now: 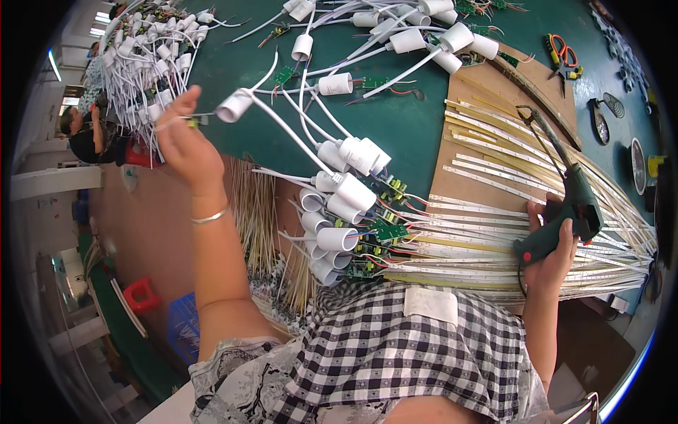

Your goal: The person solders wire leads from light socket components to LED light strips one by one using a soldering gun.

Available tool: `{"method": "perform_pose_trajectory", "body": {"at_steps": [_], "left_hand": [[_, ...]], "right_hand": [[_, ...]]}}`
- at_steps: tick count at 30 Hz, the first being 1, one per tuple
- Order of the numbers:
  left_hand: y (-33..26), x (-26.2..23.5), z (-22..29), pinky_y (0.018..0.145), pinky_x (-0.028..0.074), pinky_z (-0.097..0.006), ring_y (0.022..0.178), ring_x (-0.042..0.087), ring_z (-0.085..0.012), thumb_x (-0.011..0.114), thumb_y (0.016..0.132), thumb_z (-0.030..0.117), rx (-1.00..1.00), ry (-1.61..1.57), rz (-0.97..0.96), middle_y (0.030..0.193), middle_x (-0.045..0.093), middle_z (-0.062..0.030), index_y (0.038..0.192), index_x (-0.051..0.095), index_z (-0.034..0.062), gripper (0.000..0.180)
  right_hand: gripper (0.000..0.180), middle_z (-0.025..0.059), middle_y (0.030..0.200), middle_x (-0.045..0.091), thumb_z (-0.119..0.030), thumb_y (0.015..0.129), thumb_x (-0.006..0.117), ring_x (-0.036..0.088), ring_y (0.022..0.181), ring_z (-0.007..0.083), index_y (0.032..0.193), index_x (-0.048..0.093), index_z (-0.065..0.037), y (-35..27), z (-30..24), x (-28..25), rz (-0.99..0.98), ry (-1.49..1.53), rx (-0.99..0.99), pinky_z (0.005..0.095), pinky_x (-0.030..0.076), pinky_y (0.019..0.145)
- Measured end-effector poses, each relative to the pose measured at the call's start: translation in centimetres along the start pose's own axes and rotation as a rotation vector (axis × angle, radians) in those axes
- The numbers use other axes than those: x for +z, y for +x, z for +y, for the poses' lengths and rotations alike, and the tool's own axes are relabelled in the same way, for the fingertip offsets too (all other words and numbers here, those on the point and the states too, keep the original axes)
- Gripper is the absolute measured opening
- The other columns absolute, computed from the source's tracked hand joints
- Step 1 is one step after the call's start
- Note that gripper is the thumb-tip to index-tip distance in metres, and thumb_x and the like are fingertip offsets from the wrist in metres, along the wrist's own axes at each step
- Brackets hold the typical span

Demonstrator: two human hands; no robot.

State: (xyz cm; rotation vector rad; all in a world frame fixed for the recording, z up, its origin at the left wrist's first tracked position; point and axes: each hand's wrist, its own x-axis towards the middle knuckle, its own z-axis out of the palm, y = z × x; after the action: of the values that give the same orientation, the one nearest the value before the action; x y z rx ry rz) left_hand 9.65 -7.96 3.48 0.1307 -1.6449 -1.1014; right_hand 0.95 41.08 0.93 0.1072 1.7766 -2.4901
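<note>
My right hand (554,265) is wrapped round a dark green soldering gun (580,205), whose thin tip points up and left over the LED strips (487,222). Raised at the table's left side, my left hand (189,148) has its fingers about a small circuit board (201,120), partly hidden by the hand. Just right of it, a white lamp socket (234,106) with a white cord lies on the green table. Near my apron, a group of white sockets (337,239) is wired to green circuit boards (388,230), and red and white wires run from those toward the strips.
Brown cardboard (452,148) lies under the strips. Red-handled pliers (563,56) are at the far right. More sockets (406,41) with cords spread across the table's far side, and a big heap (141,63) fills the far left. A red stool (143,295) and blue crate (183,321) stand below.
</note>
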Motion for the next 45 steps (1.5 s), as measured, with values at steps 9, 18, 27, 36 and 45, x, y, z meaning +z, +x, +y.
{"method": "perform_pose_trajectory", "body": {"at_steps": [9, 18, 27, 36, 45], "left_hand": [[-0.4, 10.3, 5.0, 0.077, 0.046, -0.04, 0.084, 0.059, -0.0305, 0.06, 0.087, 0.011, 0.42, 0.453, -1.203, 0.092, 0.065, -0.0086, 0.101, 0.062, 0.0056, 0.016], [-1.5, 7.9, 3.7, 0.073, 0.041, -0.04, 0.074, 0.05, -0.0324, 0.049, 0.093, 0.016, -0.111, 0.447, -1.432, 0.079, 0.058, -0.0117, 0.083, 0.055, 0.0051, 0.016], [1.9, 13.0, 4.3, 0.066, 0.046, -0.04, 0.072, 0.06, -0.0313, 0.053, 0.094, 0.018, -0.231, 0.486, -1.639, 0.077, 0.06, -0.0135, 0.086, 0.058, 0.003, 0.017], [-1.8, 9.7, 4.0, 0.069, 0.047, -0.039, 0.077, 0.062, -0.031, 0.053, 0.094, 0.019, -0.343, 0.302, -1.615, 0.081, 0.064, -0.0124, 0.087, 0.058, 0.0037, 0.017], [-3.0, 7.9, 6.1, 0.066, 0.048, -0.037, 0.072, 0.062, -0.0302, 0.055, 0.093, 0.017, -0.383, 0.426, -1.643, 0.077, 0.064, -0.0108, 0.085, 0.06, 0.0037, 0.017]], "right_hand": [[0.048, 0.0202, 0.123, 0.053, -0.023, 0.097, 0.053, 0.059, 0.105, 0.0268, 0.137, 0.037, -0.001, -1.0, -0.1, -0.1, 0.007, 0.002, -0.022, 0.0552, 0.045, 0.103], [0.053, 0.0188, 0.123, 0.053, -0.025, 0.094, 0.059, 0.058, 0.103, 0.0274, 0.138, 0.037, -0.006, -2.0, -1.3, 0.4, 0.043, 0.017, 0.028, 0.0542, 0.05, 0.097], [0.055, 0.0173, 0.121, 0.052, -0.025, 0.092, 0.061, 0.056, 0.103, 0.0257, 0.138, 0.036, -0.006, -2.4, -1.1, 0.5, 0.07, 0.029, 0.122, 0.0521, 0.052, 0.095], [0.056, 0.018, 0.123, 0.05, -0.024, 0.093, 0.059, 0.054, 0.11, 0.0277, 0.139, 0.034, -0.005, -2.0, -1.0, 0.9, -0.006, 0.01, 0.081, 0.0531, 0.049, 0.098], [0.056, 0.0206, 0.124, 0.05, -0.021, 0.093, 0.057, 0.054, 0.111, 0.0288, 0.141, 0.032, -0.004, -2.4, -0.6, 1.3, 0.03, 0.038, 0.082, 0.0532, 0.048, 0.099]]}}
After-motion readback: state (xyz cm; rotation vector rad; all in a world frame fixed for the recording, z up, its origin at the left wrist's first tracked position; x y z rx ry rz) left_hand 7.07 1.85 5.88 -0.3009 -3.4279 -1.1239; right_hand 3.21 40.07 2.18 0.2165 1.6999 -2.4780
